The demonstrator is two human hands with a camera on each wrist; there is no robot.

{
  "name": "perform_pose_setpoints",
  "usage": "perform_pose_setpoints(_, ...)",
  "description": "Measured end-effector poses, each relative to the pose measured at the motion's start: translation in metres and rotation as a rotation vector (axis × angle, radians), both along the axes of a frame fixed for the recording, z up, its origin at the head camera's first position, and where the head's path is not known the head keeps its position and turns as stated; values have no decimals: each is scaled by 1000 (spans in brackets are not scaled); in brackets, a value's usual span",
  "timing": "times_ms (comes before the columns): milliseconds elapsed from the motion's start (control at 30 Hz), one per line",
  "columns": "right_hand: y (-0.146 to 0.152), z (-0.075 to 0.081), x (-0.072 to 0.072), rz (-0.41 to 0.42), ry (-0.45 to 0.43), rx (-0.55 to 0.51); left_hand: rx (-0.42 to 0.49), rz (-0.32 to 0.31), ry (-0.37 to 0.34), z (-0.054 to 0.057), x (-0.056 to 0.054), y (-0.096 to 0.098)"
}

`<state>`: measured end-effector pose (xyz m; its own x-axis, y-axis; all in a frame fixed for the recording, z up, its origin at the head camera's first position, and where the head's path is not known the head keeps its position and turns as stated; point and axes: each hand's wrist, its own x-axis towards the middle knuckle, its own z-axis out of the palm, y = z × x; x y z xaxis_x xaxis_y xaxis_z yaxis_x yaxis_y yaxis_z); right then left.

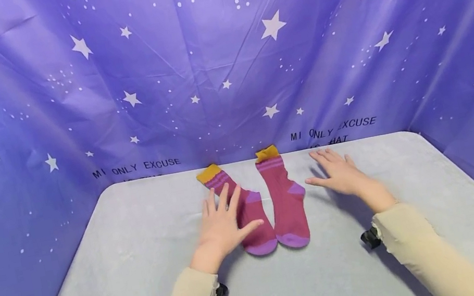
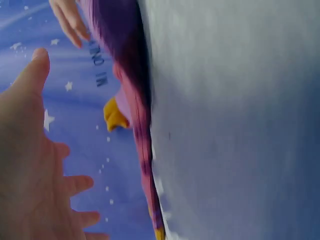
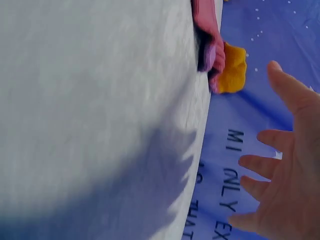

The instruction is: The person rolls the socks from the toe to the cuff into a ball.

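Observation:
Two maroon socks with purple toes and heels and mustard cuffs lie side by side on the table, toes toward me. Over part of the left sock (image 1: pixel 249 214) hovers my left hand (image 1: pixel 221 225), fingers spread and holding nothing. The right sock (image 1: pixel 286 203) lies flat, its cuff (image 1: pixel 267 153) folded a little at the table's far edge. To the right of that sock, my right hand (image 1: pixel 336 172) is held above the table with fingers spread and nothing in it. Both wrist views show a gap between each hand (image 2: pixel 30 165) and the tabletop.
A pale grey cloth-like surface covers the table (image 1: pixel 112 276). Purple curtain (image 1: pixel 204 69) with white stars and printed words surrounds its back and sides. A small black device shows beneath each wrist, by the beige sleeves (image 1: pixel 415 238).

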<state>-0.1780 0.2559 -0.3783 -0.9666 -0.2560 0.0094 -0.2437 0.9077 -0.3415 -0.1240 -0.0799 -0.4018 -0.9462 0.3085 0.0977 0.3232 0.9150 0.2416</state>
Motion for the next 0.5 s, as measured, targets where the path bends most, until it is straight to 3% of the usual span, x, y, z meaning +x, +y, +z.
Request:
perform_pose_setpoints(233, -14, -13, -13, 66, -23, -160, 202, -47, -58, 1, 10, 22)
perform_pose_setpoints(500, -29, -14, -22, 14, -130, -350, 541, -79, -219, 0, 15, 39)
